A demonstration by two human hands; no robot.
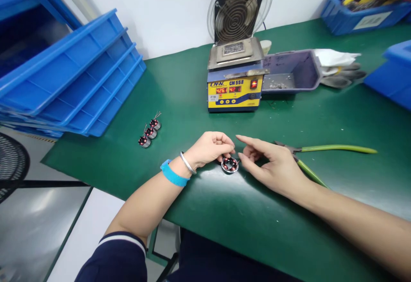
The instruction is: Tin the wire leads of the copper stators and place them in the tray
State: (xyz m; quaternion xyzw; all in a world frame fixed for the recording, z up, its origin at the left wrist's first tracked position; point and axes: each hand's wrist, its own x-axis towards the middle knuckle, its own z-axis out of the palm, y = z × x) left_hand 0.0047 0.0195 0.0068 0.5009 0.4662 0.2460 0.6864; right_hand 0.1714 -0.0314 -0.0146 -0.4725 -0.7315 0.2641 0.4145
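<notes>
A small round motor stator (230, 165) with copper windings and a metal rim is at the middle of the green table. My left hand (213, 148) is closed at its upper left edge, the fingertips pinched against it. Just right of the stator is my right hand (266, 160), thumb and index finger apart with nothing seen between them. Behind that hand lie cutting pliers (337, 148) with green handles, their jaws partly hidden. Three similar stators (150, 132) with thin wire leads stand in a row to the left.
A yellow solder pot (233, 93) with a lit display stands at the back, a fan (239, 14) behind it. Beside it are a purple bin (290, 72) and gloves (340, 76). Stacked blue trays (73, 76) rise at left; blue bins (362, 14) stand at right.
</notes>
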